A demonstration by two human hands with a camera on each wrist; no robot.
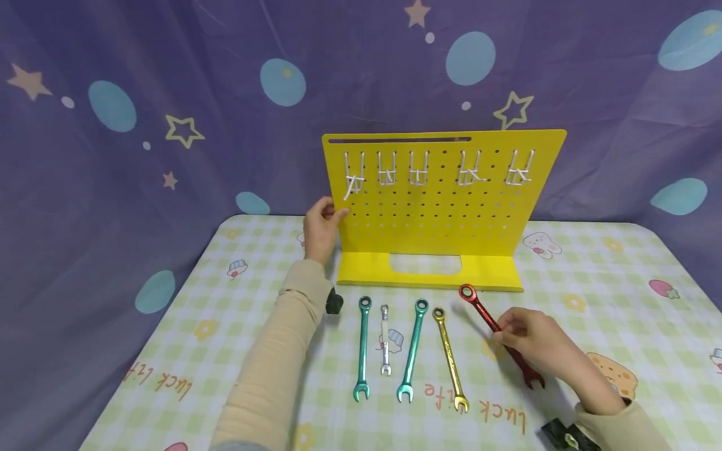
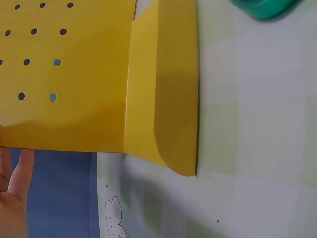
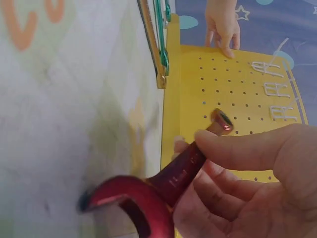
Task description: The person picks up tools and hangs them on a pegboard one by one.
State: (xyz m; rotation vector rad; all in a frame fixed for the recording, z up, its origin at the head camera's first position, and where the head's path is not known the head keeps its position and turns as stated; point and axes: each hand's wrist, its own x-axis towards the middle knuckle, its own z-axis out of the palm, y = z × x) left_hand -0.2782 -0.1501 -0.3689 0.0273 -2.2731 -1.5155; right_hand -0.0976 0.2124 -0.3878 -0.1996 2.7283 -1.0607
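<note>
My right hand [image 1: 533, 338] pinches a red combination wrench [image 1: 482, 313] around the middle of its shank, ring end pointing toward the board and open end toward me. In the right wrist view its open jaw is closest to the camera, and the thumb presses on the handle. With my left hand [image 1: 320, 233] I hold the left edge of a yellow pegboard [image 1: 423, 241], thumb on the front and the other fingers partly hidden behind. On the cloth before the board lie a teal wrench [image 1: 363, 351], a small silver wrench [image 1: 385, 341], another teal wrench [image 1: 413, 354] and a gold wrench [image 1: 449, 357].
Several white wire hooks [image 1: 418, 177] line the upper part of the pegboard, the leftmost one skewed. The board stands upright on a yellow base [image 1: 366, 269]. A green-and-white checked tablecloth [image 1: 248, 313] covers the table, and a purple curtain [image 1: 366, 81] hangs behind.
</note>
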